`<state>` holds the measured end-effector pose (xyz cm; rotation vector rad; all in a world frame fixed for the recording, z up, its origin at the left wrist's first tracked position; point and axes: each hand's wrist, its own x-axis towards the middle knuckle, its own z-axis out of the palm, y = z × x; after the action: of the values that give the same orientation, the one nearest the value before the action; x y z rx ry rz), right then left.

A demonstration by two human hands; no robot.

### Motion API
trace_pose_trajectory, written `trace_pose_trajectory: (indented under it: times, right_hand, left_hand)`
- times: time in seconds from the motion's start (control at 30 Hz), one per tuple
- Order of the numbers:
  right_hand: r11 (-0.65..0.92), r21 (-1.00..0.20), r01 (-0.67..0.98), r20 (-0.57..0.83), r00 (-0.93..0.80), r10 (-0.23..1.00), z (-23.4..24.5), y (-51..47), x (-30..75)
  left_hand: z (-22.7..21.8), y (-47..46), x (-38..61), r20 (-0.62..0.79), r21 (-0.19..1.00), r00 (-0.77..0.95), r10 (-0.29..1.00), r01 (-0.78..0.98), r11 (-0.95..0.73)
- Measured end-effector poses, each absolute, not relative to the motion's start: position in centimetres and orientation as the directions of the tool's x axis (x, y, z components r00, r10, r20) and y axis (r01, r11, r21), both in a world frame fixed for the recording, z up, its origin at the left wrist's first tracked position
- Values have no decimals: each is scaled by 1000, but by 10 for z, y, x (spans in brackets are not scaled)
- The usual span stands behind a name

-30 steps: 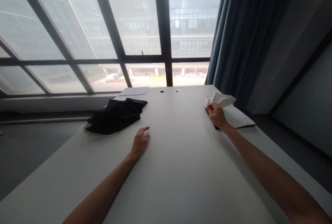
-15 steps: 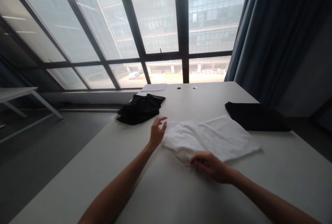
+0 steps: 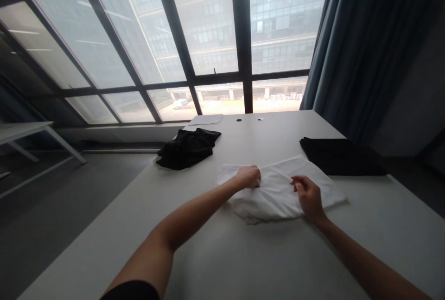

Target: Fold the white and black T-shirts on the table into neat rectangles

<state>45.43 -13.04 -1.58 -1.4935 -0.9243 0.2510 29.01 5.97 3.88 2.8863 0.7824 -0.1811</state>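
A white cloth [image 3: 278,193] lies partly folded and rumpled in the middle of the white table [image 3: 243,253]. My left hand [image 3: 248,177] rests on the cloth's upper middle, fingers curled into the fabric. My right hand [image 3: 308,197] sits on the cloth's right half, its fingers pinched on a fold of the fabric. Both forearms reach in from the near edge.
A crumpled black garment [image 3: 187,148] lies at the table's far left. A folded black cloth [image 3: 340,156] lies at the far right. A sheet of paper [image 3: 206,119] rests by the window. Another table [image 3: 21,129] stands at left, a curtain [image 3: 354,45] at right.
The white cloth came from the black pile at right to the table's middle. My left hand moved onto its middle, and my right hand shifted from its near edge onto its right half.
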Motion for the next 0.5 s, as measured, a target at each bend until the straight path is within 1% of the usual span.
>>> trace_pose_trajectory:
  times: [0.1,0.17,0.2,0.27,0.37,0.43,0.5]
  right_hand:
    - [130,-909,397,392,703,593,-16,-125,469]
    - [125,-908,401,393,708,586,-18,-121,472]
    - [122,-906,404,393,702,594,-19,-119,472]
    - [123,-897,423,403,672,622,-23,-117,469]
    - [136,-876,463,430,620,656,-26,-119,464]
    - [135,-865,483,444,613,653,-26,-122,466]
    - [119,-859,498,452,630,631,-25,-125,473]
  left_hand:
    - [52,71,270,-228,-7,793,565,579,-815]
    - [59,74,260,-224,-55,778,588,592,-804]
    - [61,73,257,-214,-60,784,583,585,-809]
    - [62,70,252,-215,-39,809,546,552,-833]
    - [56,64,247,-270,38,853,447,473,-880]
    - [52,64,241,-284,93,880,381,421,-902]
    - [50,66,234,-255,142,907,334,377,-915]
